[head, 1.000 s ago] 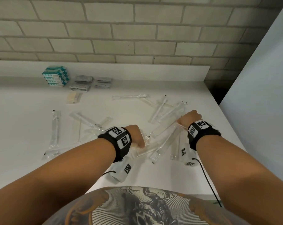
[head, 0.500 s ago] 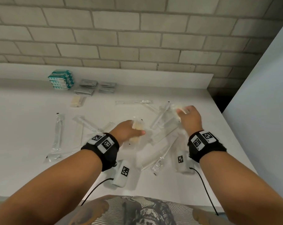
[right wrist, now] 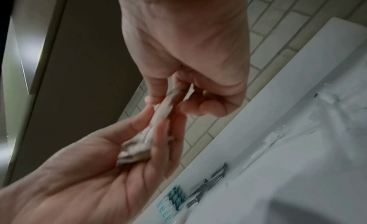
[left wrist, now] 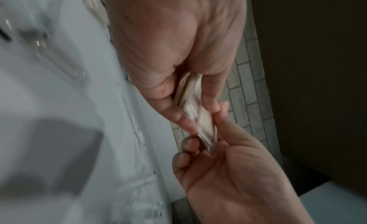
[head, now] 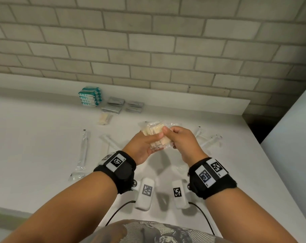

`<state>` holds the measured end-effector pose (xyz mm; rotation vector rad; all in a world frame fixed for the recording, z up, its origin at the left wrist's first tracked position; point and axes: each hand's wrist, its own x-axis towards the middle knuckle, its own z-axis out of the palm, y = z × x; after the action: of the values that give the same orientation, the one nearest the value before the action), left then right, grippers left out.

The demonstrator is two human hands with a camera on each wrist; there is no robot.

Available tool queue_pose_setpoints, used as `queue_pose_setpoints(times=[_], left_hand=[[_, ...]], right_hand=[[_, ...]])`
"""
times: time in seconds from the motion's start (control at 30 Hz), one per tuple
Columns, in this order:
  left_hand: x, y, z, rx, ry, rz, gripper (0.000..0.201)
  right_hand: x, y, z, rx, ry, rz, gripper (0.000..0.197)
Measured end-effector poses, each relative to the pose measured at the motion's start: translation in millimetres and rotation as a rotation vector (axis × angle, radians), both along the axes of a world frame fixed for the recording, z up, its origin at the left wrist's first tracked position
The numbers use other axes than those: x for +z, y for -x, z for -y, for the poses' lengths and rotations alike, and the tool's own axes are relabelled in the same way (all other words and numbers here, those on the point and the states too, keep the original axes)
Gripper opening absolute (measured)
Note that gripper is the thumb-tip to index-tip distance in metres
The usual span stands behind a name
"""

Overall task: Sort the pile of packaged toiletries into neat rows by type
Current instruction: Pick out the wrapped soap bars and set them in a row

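Between both hands, lifted clear of the white surface: small bundle of cream-coloured items in clear crinkly wrappers.

Grip, left hand: fingers under the bundle, thumb across its top, grasping it. Grip, right hand: thumb and fingertips pinching the bundle's near end.

Step in hand (judged): gathering the cream packets into one stack, squaring the edges between both grips before laying them down.

Next move calls for (judged): carrying the stack beyond and to the left of the grip, to the single cream packet already lying there, and setting it alongside without the slippery wrappers fanning out.

Beyond that packet: flat grey sachets in small stacks; teal-and-white boxes stacked.

Left, right and below the grip: long clear-wrapped toothbrushes, scattered, unsorted.

View notes: head view alone shows the sorted groups and the scatter as a layout. Left wrist view shows the bundle edge-on as several thin layers. Right wrist view shows the left palm cupped beneath the bundle.
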<state>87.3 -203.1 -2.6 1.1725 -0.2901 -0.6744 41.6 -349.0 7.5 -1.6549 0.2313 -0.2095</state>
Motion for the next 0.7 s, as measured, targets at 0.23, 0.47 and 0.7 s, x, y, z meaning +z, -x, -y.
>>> queue_pose_setpoints(times=[0.23,0.47,0.7], left_hand=[[9.1,-13.8,-36.5,0.020,0.048,0.002,0.037],[13.2,-38.4,-62.6,0.066,-0.166,0.188,0.031],[14.9,-62.3,-89.8,0.070,-0.300,0.321,0.035]], right_hand=[[11.8,-17.0,-15.8,0.037,-0.019,-0.009,0.022],[16.2,-35.0,-32.6,0.111,0.102,-0.039,0.011],[34.0,-59.5,-47.9,0.237,0.388,-0.046,0.007]])
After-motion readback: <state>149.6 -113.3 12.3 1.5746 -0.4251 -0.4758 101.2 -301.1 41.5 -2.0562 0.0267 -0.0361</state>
